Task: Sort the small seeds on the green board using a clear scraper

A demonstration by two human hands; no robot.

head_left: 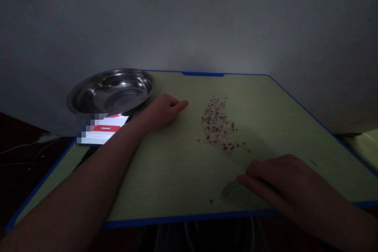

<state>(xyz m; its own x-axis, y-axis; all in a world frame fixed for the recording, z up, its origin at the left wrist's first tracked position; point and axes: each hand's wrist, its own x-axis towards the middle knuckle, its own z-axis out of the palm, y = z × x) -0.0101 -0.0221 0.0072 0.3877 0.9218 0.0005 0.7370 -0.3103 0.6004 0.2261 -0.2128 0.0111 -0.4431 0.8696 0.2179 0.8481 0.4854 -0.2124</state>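
Observation:
A loose heap of small pale grains mixed with dark beans or seeds (pixel 220 128) lies spread on the light green tabletop (pixel 174 173). My left hand (pixel 163 112) rests to the left of it, fingers curled in and thumb pointing towards the grains; nothing shows in it. At the near right, my right hand (pixel 280 179) is closed, its thumb and fingertips pressed together. A faint clear, curved thing (pixel 232 189), perhaps a small dish, sits right at those fingertips. In the dim light I cannot make out whether they grip its edge.
A wide steel basin (pixel 118 94) stands at the far left. In front of it a phone with a lit screen (pixel 103 130) lies partly behind my left forearm. A single dark speck (pixel 211 201) is near the table's blue front edge (pixel 177 219). A wall rises behind the table.

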